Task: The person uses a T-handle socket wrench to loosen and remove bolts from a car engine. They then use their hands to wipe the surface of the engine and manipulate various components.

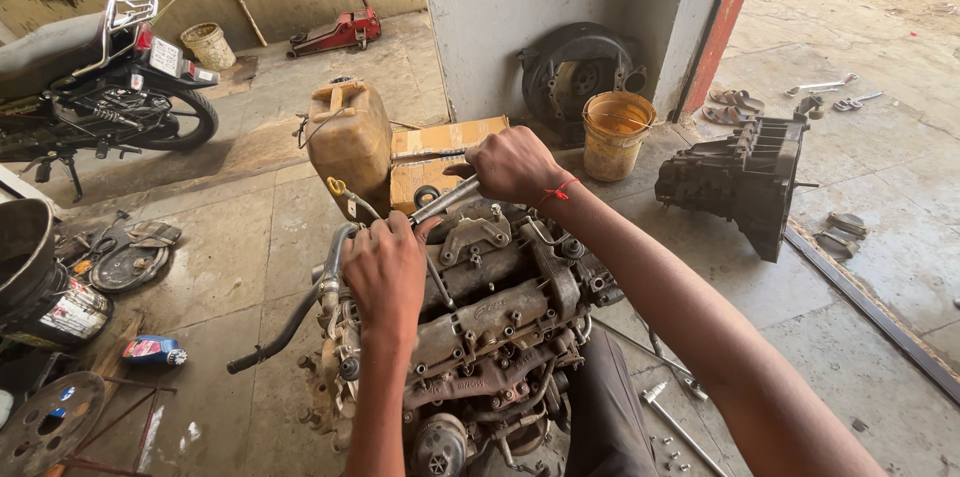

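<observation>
1. A grimy car engine (490,327) sits on the concrete workshop floor (250,237) right in front of the person, its top cover still bolted on and hoses still attached.
2. The right hand (515,165) is closed in a fist around the handle of a long metal wrench (445,200) at the engine's far upper end.
3. The left hand (385,272) is wrapped around the lower end of the same tool, pressing it against the engine top; what fastener it sits on is hidden under the fingers.
4. Judging from this, stripping is at an early-to-middle stage: a gearbox housing (740,177) already stands apart to the right, and loose bolts (672,457) and a T-handle wrench (680,422) lie beside the engine, but most covers remain.
5. Further out stand a tan jerrycan (350,137), a cardboard box (440,162), an orange bucket (615,132) and a motorcycle (95,87).
</observation>
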